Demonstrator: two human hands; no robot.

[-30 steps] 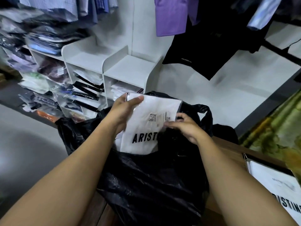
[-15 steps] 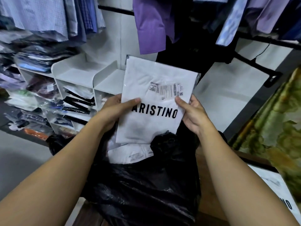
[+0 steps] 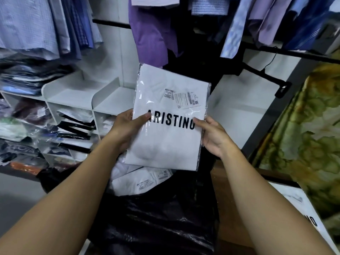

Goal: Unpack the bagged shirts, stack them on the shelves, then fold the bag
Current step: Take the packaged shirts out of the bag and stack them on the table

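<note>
**Packed shirt held over the open bag**

Head view: the left hand (image 3: pixel 127 126) and right hand (image 3: pixel 211 138) are holding a white ARISTINO bagged shirt (image 3: pixel 169 140), fingers (image 3: pixel 141 118) clamping on its two side edges. Its lower edge is hanging over the black bag (image 3: pixel 161 221) on the bench (image 3: pixel 233 199), where more packed shirts (image 3: pixel 139 183) are lying. The white shelves (image 3: pixel 73 92) are standing to the left, their top board showing bare.

We have one view only, from the head: we look forward and down, close over the black bag (image 3: pixel 156 218), shelves (image 3: pixel 73 96) far left.
</note>
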